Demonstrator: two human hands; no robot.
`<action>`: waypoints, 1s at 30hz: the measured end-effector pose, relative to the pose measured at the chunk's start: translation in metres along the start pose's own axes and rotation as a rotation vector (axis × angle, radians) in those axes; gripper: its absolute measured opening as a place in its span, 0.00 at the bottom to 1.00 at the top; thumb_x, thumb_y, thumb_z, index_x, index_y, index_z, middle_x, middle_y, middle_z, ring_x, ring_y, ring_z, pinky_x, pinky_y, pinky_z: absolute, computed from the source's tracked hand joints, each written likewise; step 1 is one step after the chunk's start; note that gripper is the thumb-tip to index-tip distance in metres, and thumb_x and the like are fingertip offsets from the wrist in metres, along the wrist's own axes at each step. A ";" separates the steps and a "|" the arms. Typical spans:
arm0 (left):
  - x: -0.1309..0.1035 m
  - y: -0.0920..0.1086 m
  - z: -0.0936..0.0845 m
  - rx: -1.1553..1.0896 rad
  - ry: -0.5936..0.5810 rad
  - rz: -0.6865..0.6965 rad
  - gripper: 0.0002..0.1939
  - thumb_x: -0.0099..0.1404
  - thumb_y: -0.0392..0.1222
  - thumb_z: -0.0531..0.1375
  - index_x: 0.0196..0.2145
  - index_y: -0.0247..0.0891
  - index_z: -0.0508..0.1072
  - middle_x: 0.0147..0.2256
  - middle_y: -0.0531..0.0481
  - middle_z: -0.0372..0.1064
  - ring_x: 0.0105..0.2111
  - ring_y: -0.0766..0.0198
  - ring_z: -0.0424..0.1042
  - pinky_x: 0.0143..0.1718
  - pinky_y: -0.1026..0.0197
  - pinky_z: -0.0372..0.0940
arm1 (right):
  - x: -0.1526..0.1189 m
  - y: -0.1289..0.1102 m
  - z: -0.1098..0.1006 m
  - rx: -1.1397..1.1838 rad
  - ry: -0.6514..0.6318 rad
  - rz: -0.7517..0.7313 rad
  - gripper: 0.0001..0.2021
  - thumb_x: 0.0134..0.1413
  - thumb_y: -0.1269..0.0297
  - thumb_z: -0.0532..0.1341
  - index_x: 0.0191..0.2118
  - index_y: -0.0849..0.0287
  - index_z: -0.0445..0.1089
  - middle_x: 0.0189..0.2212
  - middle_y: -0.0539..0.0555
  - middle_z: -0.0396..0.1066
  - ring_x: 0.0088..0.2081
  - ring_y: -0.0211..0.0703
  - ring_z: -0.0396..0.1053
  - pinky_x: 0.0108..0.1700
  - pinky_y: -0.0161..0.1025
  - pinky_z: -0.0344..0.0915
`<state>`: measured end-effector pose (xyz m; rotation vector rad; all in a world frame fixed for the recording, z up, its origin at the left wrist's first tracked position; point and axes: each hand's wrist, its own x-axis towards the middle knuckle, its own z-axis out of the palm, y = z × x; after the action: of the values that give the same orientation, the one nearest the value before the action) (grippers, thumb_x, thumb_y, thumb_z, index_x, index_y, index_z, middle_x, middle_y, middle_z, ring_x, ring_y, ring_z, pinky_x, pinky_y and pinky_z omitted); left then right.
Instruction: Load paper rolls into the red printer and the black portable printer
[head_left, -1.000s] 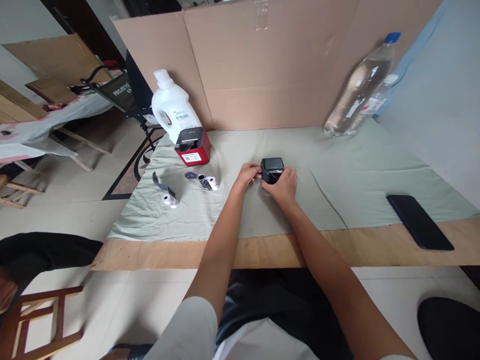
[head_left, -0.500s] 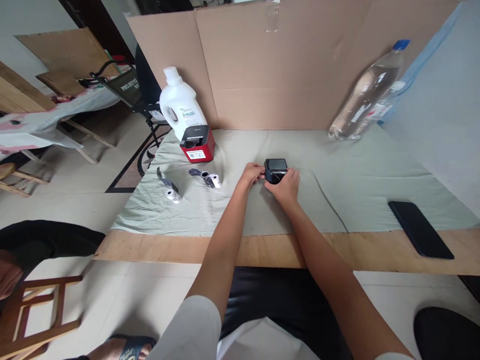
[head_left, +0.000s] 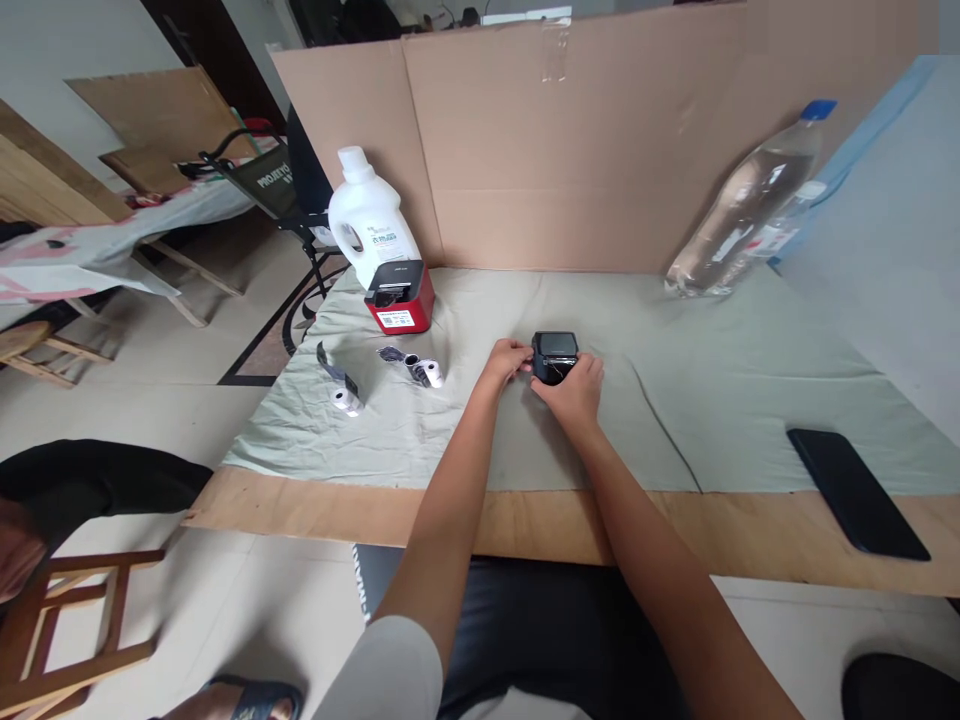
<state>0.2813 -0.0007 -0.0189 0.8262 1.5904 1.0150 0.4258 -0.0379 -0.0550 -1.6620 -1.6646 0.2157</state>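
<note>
A pale tiled floor runs under a plywood table (head_left: 315,510) whose top is mostly covered by a creased grey-green cloth (head_left: 720,400); a wall of folded brown cardboard (head_left: 570,150) stands along its far edge. At nine o'clock of the view, off the table, are a wooden chair (head_left: 67,620), a draped side table and a dark folding chair with white lettering.

On the cloth at ten o'clock, a white plastic jug (head_left: 369,225) with a capped neck stands upright, and a red boxy printer with a black top (head_left: 399,297) sits just in front of it, touching or nearly so. Nearer the table's left edge lie two small white paper rolls (head_left: 345,402) (head_left: 429,372), each trailing a dark strip, apart from one another.

At the middle of the cloth is a small black device (head_left: 555,350), squarish with a glossy top, resting on the fabric. The left hand (head_left: 506,362) meets its left side with fingers curled together against the casing. The right hand (head_left: 576,388) covers its near edge, fingers bent and close, pressing on the front; whether they pinch anything there is hidden.

At two o'clock a clear water bottle (head_left: 750,205) with a blue cap leans against the cardboard. At four o'clock a flat black phone (head_left: 855,490) lies half on cloth, half on bare wood, well apart from the hands.
</note>
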 end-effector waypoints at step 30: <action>-0.002 0.006 -0.001 0.021 -0.017 -0.044 0.10 0.61 0.26 0.64 0.26 0.36 0.69 0.23 0.52 0.70 0.22 0.71 0.69 0.20 0.66 0.47 | -0.004 -0.001 -0.005 0.036 -0.059 0.013 0.40 0.42 0.54 0.74 0.57 0.58 0.56 0.52 0.64 0.62 0.57 0.64 0.61 0.60 0.60 0.65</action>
<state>0.2813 0.0001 -0.0122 0.8089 1.6006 0.9591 0.4276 -0.0438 -0.0530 -1.6544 -1.6845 0.3023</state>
